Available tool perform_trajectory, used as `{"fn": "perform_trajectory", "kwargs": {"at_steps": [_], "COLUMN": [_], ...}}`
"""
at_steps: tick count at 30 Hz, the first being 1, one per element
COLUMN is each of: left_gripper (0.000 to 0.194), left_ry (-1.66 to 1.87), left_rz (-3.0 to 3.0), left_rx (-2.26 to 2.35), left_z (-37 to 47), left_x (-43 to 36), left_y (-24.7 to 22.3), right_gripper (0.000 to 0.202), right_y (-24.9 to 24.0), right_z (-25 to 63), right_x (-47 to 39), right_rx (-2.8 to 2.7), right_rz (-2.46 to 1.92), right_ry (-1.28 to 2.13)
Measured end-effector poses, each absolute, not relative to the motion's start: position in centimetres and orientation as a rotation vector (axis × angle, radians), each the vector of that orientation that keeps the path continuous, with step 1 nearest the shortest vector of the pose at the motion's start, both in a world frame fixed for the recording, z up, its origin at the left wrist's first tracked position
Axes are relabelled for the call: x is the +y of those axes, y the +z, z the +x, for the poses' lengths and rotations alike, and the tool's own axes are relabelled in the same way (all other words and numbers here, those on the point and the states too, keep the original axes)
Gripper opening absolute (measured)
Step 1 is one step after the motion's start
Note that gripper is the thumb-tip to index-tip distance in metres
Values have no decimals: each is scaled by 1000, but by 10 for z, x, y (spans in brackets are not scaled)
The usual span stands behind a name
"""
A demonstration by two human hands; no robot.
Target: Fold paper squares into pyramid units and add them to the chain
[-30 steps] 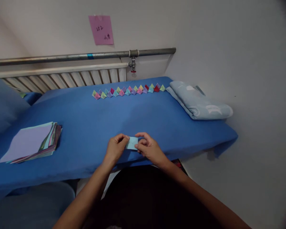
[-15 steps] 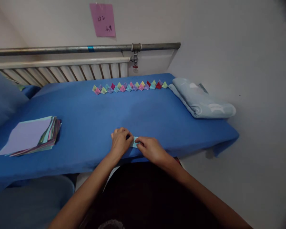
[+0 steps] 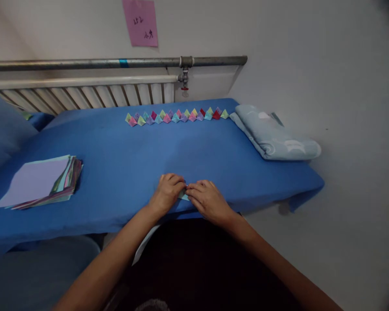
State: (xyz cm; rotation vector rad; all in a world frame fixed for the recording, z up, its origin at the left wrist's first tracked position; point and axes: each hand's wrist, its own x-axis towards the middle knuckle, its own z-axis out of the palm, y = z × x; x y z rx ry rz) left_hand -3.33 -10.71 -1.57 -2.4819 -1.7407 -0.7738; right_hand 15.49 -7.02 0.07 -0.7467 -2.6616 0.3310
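A small piece of light-blue paper lies near the front edge of the blue-covered table, mostly hidden beneath my fingers. From the left, my left hand presses on it with its fingers curled together. My right hand grips the paper's other side, its fingertips bunched close to those of my left hand. Towards the back of the table stand several folded paper shapes in two staggered rows, coloured pink, green, blue, purple, yellow and red.
A stack of coloured paper sheets, lilac on top, lies at the left. A folded pale-blue blanket rests at the table's right end. Behind the blue tablecloth are a radiator and a metal pipe.
My hands have come closer together over the light-blue paper, covering more of it. The fingers of my right hand have shifted left onto it. The view has tilted slightly.
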Motion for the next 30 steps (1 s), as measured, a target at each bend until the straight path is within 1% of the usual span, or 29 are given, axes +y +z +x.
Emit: {"fn": "perform_trajectory", "kwargs": {"at_steps": [5, 8, 12, 19, 22, 30], "left_gripper": [25, 32, 42, 46, 47, 48], "left_ry": [-620, -503, -431, -214, -247, -507], "left_rz": [-2549, -2525, -2493, -2510, -2462, -2403], "left_rx": [-1622, -1589, -1577, -1636, -1646, -1650], "left_z": [-38, -37, -34, -29, -25, -24], "left_x": [-119, -133, -145, -146, -154, -171], "left_y": [-16, -16, -16, -9, -13, -26], "right_gripper": [31, 34, 39, 42, 42, 40], "right_y": [1, 2, -1, -4, -3, -3], "right_z": [160, 164, 168, 174, 175, 171], "right_x": [-73, -76, -80, -78, -77, -79], "right_rx": [-2715, -2732, -2760, -2799, -2800, -2754], "right_rz": [-792, -804, -816, -800, -793, -776], "right_ry": [289, 273, 240, 157, 150, 190]}}
